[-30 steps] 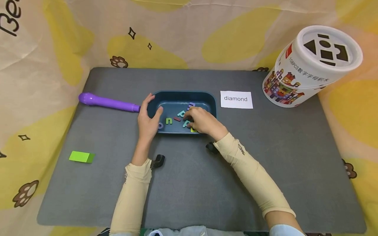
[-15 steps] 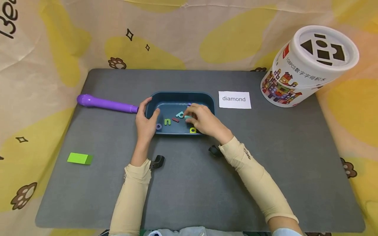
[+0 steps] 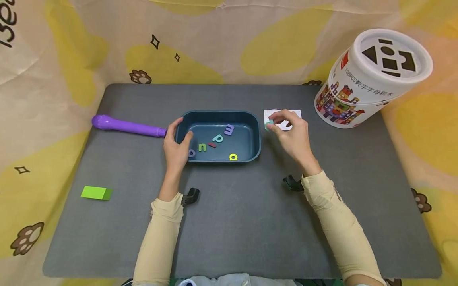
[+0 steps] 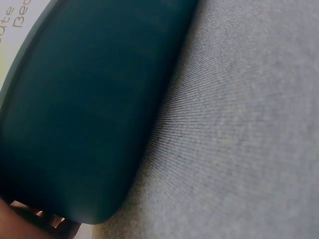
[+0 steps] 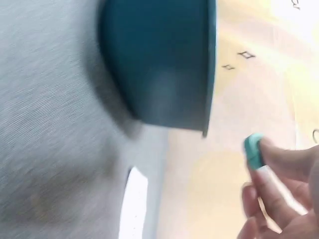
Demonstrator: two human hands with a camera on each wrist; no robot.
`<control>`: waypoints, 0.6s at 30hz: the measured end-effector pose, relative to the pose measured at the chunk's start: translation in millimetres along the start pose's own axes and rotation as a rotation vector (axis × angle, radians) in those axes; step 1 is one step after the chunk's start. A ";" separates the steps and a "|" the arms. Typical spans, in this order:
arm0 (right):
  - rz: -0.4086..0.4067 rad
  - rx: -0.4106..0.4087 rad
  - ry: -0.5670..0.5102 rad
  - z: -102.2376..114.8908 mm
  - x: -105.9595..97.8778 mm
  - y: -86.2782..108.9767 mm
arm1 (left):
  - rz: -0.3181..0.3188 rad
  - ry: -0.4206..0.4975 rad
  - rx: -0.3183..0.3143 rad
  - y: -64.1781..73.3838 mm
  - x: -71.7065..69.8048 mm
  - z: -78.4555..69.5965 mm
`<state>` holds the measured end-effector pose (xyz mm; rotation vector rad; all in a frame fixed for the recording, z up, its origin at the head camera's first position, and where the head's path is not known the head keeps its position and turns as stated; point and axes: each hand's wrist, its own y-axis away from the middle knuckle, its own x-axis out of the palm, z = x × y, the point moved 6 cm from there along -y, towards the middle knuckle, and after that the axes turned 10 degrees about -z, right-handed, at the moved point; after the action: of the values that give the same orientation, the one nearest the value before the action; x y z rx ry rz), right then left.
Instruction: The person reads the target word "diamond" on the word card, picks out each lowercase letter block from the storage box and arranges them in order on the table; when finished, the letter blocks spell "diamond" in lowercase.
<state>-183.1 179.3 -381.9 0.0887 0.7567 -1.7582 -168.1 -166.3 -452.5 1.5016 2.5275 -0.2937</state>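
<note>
In the head view, my left hand (image 3: 176, 153) grips the left end of a dark teal tray (image 3: 252, 139), thumb by the near side and fingers at the outer end. My right hand (image 3: 296, 139) is raised just right of the tray, over a white card (image 3: 298, 114). It pinches a small turquoise letter piece (image 5: 253, 151) between thumb and fingertips; which letter cannot be told. Inside the tray lie a purple m (image 3: 229, 129), a turquoise letter (image 3: 217, 138), a green n (image 3: 202, 147), a thin red piece (image 3: 212, 145), a purple ring-shaped letter (image 3: 192, 153) and a yellow letter (image 3: 233, 157).
A purple microphone-shaped stick (image 3: 129, 126) lies left of the tray. Farther left and nearer is a green block (image 3: 96, 192). A tall white block tub (image 3: 372, 79) stands at the back right of the grey table mat (image 3: 229, 230).
My right hand has lifted the turquoise letter out of the tray and carried it right, over the card, now partly covering its printed word "diamond". The left hand stays on the tray.
</note>
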 end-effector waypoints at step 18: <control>0.299 0.359 0.172 -68.1 11.6 42.3 | -0.001 0.014 -0.012 0.0 -0.2 0.3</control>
<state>-170.8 200.1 -459.2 0.5732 0.5095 -1.5922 -168.0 -166.5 -452.8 1.5032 2.5369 -0.2691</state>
